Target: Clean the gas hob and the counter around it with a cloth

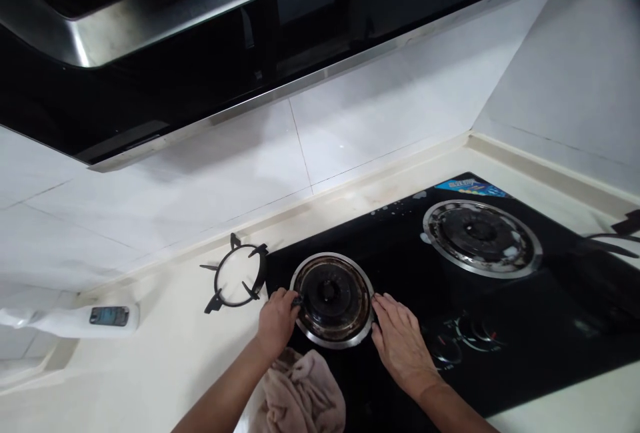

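A round burner (pixel 327 296) with a shiny metal rim and brown grime sits in the black glass cooktop (pixel 390 366). At its left edge my left hand (pixel 278 316) is closed, with a small dark piece showing at the fingertips; its kind I cannot make out. On the opposite side my right hand (pixel 400 339) lies with fingers stretched out, the tips touching the metal rim. A crumpled beige cloth (pixel 305 393) rests below the burner, beside my left forearm. Left of the cooktop, a black pan support (pixel 217 279) lies on the pale counter (pixel 165 333).
A second burner (pixel 480 239), with whitish foam spots, is at the right. Control knobs (pixel 477 331) stand near the front. A white bottle (pixel 95 321) lies at the far left. The black range hood (pixel 200 79) hangs low overhead. A dark item (pixel 627 223) shows at the right edge.
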{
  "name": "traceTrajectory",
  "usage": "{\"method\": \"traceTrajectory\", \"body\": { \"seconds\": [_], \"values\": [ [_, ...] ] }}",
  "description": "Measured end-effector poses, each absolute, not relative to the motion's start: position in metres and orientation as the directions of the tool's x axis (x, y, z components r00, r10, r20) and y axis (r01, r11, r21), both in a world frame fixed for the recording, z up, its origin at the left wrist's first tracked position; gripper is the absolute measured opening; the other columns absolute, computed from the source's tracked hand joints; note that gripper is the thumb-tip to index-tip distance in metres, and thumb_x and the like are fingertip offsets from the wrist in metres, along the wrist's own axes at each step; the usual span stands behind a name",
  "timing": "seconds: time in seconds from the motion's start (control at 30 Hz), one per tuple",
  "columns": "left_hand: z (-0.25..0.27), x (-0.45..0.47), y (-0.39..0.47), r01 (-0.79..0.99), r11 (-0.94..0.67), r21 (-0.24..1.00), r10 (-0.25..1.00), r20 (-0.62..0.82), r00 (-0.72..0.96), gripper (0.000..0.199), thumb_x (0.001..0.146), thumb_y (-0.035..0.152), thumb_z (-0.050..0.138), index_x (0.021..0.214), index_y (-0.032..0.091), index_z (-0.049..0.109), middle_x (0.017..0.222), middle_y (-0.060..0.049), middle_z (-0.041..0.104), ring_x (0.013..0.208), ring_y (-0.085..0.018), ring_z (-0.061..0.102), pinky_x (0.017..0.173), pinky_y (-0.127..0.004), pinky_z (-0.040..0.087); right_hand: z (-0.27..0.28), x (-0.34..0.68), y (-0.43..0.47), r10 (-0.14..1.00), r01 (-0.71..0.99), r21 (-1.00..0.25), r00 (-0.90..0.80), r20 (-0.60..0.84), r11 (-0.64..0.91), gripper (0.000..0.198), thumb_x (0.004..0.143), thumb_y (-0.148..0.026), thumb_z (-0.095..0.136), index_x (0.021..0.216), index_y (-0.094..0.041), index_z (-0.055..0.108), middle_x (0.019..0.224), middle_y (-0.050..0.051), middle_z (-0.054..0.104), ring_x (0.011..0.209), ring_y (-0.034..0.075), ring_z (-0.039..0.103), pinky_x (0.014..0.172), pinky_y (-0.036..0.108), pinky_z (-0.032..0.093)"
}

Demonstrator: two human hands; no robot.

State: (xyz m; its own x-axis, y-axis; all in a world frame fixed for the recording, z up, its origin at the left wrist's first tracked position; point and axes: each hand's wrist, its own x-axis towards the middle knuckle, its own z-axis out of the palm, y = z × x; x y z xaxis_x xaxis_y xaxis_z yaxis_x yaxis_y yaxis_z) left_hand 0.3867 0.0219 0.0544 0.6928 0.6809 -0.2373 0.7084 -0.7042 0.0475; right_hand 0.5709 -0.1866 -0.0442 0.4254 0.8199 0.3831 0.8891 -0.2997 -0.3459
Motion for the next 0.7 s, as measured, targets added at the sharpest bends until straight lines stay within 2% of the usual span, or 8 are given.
{"method": "traceTrajectory", "body": {
  "seconds": [0.17,0.33,0.47,0.6,0.7],
  "values": [
    [0.055,0.442,0.059,0.690,-0.721,0.065,0.671,-0.179,0.719,0.021,0.097,0.028,0.047,0.111,0.026,0.062,0.112,-0.004,0.061,0.111,-0.020,0.055,0.095,-0.031,0.045,-0.043,0.572,-0.186,0.824,0.891,-0.342,0.421,0.379,-0.298,0.044,0.091,-0.023,0.044,0.135,-0.015,0.048,0.136,0.013,0.056,0.133,0.027,0.044,0.109,0.047,0.035],
    [0.053,0.488,0.081,0.651,-0.753,0.101,0.624,-0.205,0.754,0.021,0.097,0.033,0.049,0.113,0.030,0.063,0.117,-0.002,0.060,0.115,-0.019,0.054,0.096,-0.030,0.044,-0.045,0.573,-0.188,0.829,0.892,-0.343,0.416,0.374,-0.293,0.044,0.092,-0.023,0.044,0.134,-0.014,0.048,0.135,0.013,0.057,0.132,0.027,0.045,0.109,0.047,0.036],
    [0.055,0.448,0.066,0.704,-0.704,0.094,0.665,-0.261,0.700,0.025,0.097,0.032,0.047,0.119,0.029,0.060,0.118,-0.003,0.062,0.110,-0.018,0.059,0.090,-0.028,0.046,-0.045,0.572,-0.191,0.826,0.893,-0.347,0.414,0.383,-0.286,0.043,0.092,-0.022,0.042,0.133,-0.015,0.049,0.134,0.013,0.057,0.132,0.027,0.045,0.109,0.047,0.036],
    [0.056,0.393,0.020,0.749,-0.657,0.086,0.690,-0.330,0.644,0.022,0.093,0.033,0.054,0.113,0.030,0.062,0.111,0.000,0.067,0.103,-0.016,0.064,0.083,-0.025,0.048,-0.046,0.571,-0.190,0.822,0.893,-0.342,0.417,0.388,-0.292,0.045,0.090,-0.023,0.044,0.134,-0.016,0.049,0.134,0.013,0.057,0.133,0.028,0.044,0.109,0.048,0.035],
    [0.051,0.379,-0.006,0.769,-0.633,0.090,0.723,-0.285,0.629,0.019,0.094,0.030,0.052,0.111,0.028,0.062,0.109,0.001,0.066,0.100,-0.015,0.065,0.080,-0.023,0.047,-0.046,0.570,-0.190,0.826,0.901,-0.324,0.405,0.392,-0.287,0.045,0.090,-0.024,0.045,0.134,-0.014,0.049,0.134,0.013,0.057,0.133,0.028,0.043,0.109,0.048,0.035]
  ]
}}
